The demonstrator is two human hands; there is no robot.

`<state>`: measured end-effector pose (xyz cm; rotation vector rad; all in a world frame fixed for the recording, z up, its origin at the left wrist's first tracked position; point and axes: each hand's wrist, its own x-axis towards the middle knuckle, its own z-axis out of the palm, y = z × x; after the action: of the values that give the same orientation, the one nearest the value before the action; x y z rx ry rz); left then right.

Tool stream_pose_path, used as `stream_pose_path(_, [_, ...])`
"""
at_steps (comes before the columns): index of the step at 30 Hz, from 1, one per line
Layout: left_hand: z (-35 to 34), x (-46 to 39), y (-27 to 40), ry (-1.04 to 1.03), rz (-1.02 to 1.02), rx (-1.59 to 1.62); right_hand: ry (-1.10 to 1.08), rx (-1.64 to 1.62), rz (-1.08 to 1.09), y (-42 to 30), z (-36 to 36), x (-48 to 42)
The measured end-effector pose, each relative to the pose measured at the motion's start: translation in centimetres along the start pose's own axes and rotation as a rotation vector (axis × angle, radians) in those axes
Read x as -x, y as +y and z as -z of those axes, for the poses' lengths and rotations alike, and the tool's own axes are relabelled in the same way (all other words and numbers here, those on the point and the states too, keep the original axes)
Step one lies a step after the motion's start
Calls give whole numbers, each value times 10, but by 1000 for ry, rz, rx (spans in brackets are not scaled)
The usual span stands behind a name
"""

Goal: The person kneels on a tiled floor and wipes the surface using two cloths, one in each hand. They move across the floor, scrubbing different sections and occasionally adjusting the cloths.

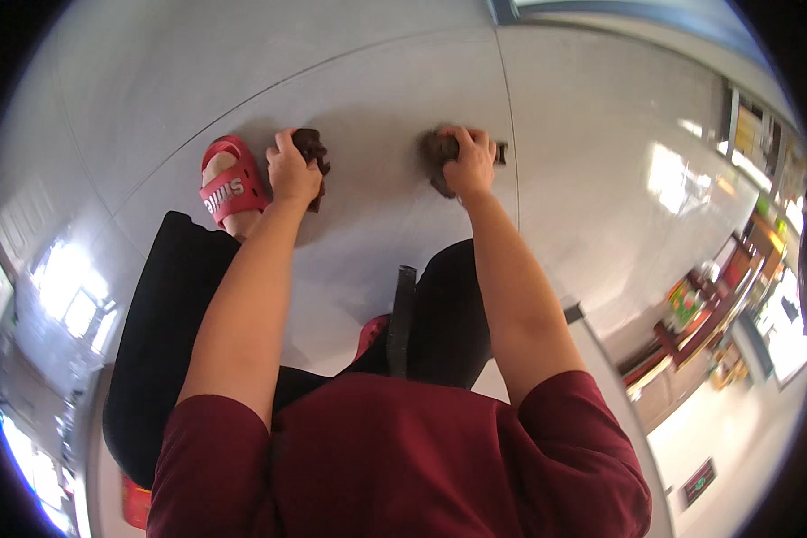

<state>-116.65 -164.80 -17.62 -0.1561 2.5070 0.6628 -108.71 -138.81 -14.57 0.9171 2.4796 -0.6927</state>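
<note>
My left hand (292, 171) grips a dark brown object (309, 142) with an uneven, notched edge, low over the pale tiled floor (376, 81). Its kind is hard to make out, as my fingers and palm hide part of it. Farther right, my right hand (472, 163) holds another dark brown object (436, 149), blurred and partly covered by my fingers. A small dark end (502, 153) of it shows beyond my hand. The two hands are well apart, with bare floor between them. Just left of my left hand is my foot in a red slipper (235, 191) bearing white letters.
A black strap (401, 316) stands out between my black-trousered knees. Part of a second red slipper (372, 334) shows below me. Dark wooden furniture (699, 316) with things on it stands at the right. A blue-grey frame edge (504, 10) meets the floor at the top.
</note>
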Motion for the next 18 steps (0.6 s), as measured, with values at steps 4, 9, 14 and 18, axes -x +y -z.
stream_pose_path(4, [6,-4,-16,-82,-55,-47,14,-75,62,10,-8,4])
stream_pose_path(9, [12,-13,-7,-137,-60,-125,79,-106,106,19,-6,11])
stream_pose_path(14, [10,-21,-14,-90,-163,-122,87,-67,68,2,-44,65])
stream_pose_path(18, [16,-22,-25,-71,-140,-33,-37,-390,82,9,-71,135])
